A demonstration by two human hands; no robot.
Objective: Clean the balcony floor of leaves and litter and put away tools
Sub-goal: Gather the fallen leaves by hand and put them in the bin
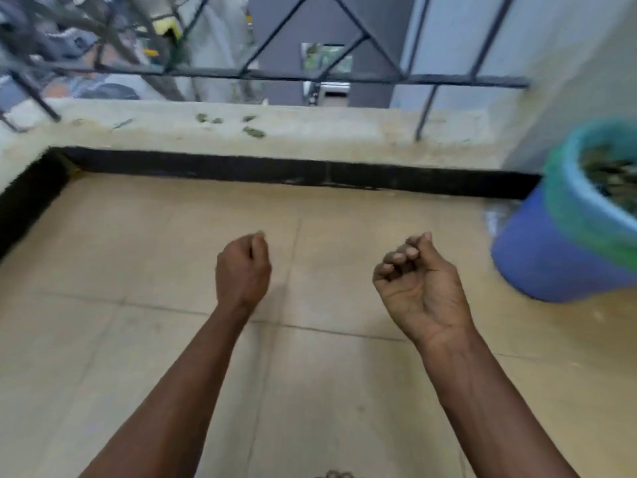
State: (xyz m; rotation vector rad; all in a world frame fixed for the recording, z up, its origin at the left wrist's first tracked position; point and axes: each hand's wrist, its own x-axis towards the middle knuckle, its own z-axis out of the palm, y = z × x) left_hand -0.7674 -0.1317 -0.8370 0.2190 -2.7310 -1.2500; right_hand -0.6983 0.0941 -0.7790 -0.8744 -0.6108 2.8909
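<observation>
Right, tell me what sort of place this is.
Most likely a balcony: tiled floor, low concrete ledge with a metal railing, and a blue bin of leaves.

No writing, label, brand, number or sign is readable on anything in view here.

Green leaves (610, 177) fill the blue bin (537, 257), far right.

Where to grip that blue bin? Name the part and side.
Probably the rim of the blue bin, right hand coming down from its left side, nearest that hand. No handle shows; the open, leaf-filled top offers only that lip.
</observation>
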